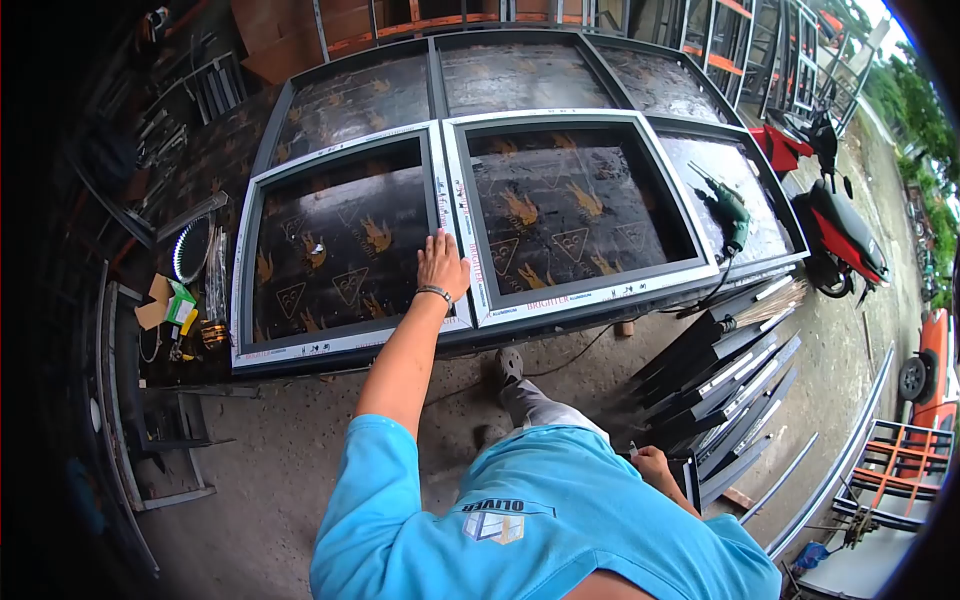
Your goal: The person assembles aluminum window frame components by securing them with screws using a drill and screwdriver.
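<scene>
My left hand (pixel 442 266) lies on the right side bar of the left window frame (pixel 342 143), fingers stretched out along it. That frame is dark grey with printed white protective film. Close beside it, a narrow gap apart, lies a matching right window frame (pixel 600 292). Both rest flat within a larger dark grey frame (pixel 432 75) on the worktable. My right hand (pixel 652 465) is low by my right side, fingers closed around something small and light-coloured, too small to make out. A green power drill (pixel 735 215) with a long bit lies right of the frames.
Cut dark profiles (pixel 715 385) are stacked below the table's right end. A cable (pixel 570 360) runs under the table edge. Left are a coiled band (pixel 190 250), a green-white box (pixel 181 305) and a metal stand (pixel 190 460). A red motorbike (pixel 845 230) stands at right.
</scene>
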Available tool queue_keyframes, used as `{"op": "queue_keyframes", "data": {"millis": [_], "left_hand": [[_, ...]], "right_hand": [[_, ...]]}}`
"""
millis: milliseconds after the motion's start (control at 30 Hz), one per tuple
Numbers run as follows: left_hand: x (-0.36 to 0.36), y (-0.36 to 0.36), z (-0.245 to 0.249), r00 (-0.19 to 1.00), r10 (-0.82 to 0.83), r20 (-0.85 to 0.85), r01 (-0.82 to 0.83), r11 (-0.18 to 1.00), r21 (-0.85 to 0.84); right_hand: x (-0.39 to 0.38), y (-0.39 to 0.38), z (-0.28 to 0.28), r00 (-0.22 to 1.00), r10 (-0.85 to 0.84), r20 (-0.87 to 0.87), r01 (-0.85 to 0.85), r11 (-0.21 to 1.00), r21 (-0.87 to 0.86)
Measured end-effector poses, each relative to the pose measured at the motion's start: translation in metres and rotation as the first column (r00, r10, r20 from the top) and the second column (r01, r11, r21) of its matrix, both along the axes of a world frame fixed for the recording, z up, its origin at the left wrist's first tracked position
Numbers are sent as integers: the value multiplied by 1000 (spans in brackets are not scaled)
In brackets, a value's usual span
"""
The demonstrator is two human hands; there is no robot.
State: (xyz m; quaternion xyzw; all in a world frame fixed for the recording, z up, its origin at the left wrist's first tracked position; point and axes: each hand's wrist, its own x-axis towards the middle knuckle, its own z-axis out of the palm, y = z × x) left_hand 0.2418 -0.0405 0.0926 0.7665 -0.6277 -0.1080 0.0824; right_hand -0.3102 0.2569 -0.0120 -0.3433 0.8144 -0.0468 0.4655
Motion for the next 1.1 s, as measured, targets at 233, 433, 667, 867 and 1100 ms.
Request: {"op": "queue_keyframes", "data": {"millis": [233,433,667,867,1100], "left_hand": [[75,-213,11,998,45,36,-43,999,-30],[119,-324,-14,995,91,48,-87,992,-92],[114,-320,-28,992,105,69,-94,984,-152],[113,-319,-24,991,128,38,-122,985,-122],[81,-215,-34,1000,-7,22,9,996,-93]], "right_hand": [[11,-65,-35,988,-150,-28,152,972,177],[35,-164,-32,964,-251,85,234,957,172],[49,-216,-31,978,-210,-11,207,953,220],[74,-207,-33,983,-172,61,156,965,211],[38,-128,-13,972,-209,111,205,978,48]]}}
